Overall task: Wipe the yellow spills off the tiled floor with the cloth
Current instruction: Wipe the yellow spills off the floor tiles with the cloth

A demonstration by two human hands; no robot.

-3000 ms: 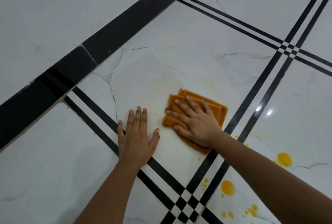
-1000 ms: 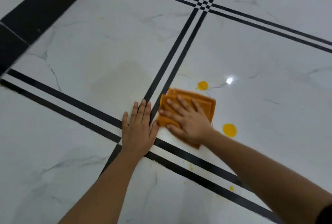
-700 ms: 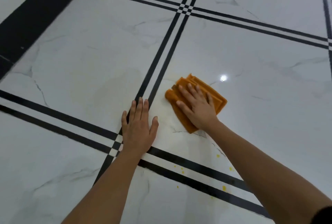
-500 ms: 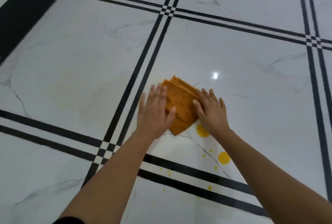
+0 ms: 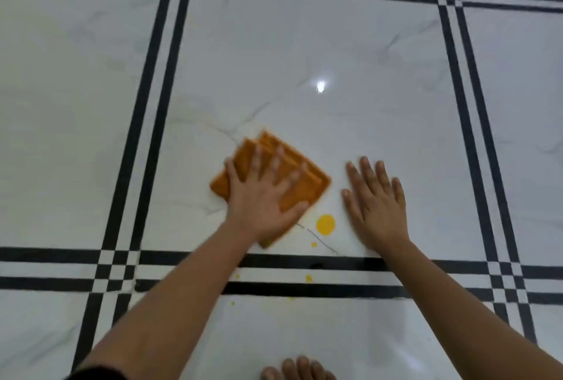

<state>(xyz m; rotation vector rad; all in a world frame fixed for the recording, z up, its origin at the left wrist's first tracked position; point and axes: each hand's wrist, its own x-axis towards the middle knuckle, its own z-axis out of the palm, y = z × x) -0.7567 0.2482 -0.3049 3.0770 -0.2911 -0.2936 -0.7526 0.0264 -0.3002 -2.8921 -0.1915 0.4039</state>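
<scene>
**tilefan:** So the cloth (image 5: 274,172) was a folded orange square sitting on the white tile, just right of the double black lines. It looked soft and light, probably floppy if you lifted it by a corner, so I'd say flat palm pressure on top was the way to work it, not pinching. The stacked folds were fanning out at the far edge, so I'd guess it could slide apart on that glossy floor (image 5: 380,60).

**mopguy:** And the hands?

**tilefan:** Left hand (image 5: 263,201) was pressed flat on the cloth, fingers spread and pointing away, thumb off the near right edge. Nothing gripped, just an open palm pinning it down. A bit blurred, so I couldn't tell exactly how hard it pushed. The arm came in from the lower left, fairly straight.

**mopguy:** Spills left?

**tilefan:** Yep. A round yellow spot (image 5: 325,224) sat just past the cloth's near right corner, between the two hands, not touching the cloth. Smaller drops (image 5: 308,278) were scattered nearer, on and around the black stripes.

**mopguy:** Right hand doing anything?

**tilefan:** Right hand (image 5: 376,197) was flat on bare tile beside the cloth, fingers open and apart, holding nothing, looked like a brace. Toes (image 5: 297,370) peeked in at the bottom edge.
</scene>
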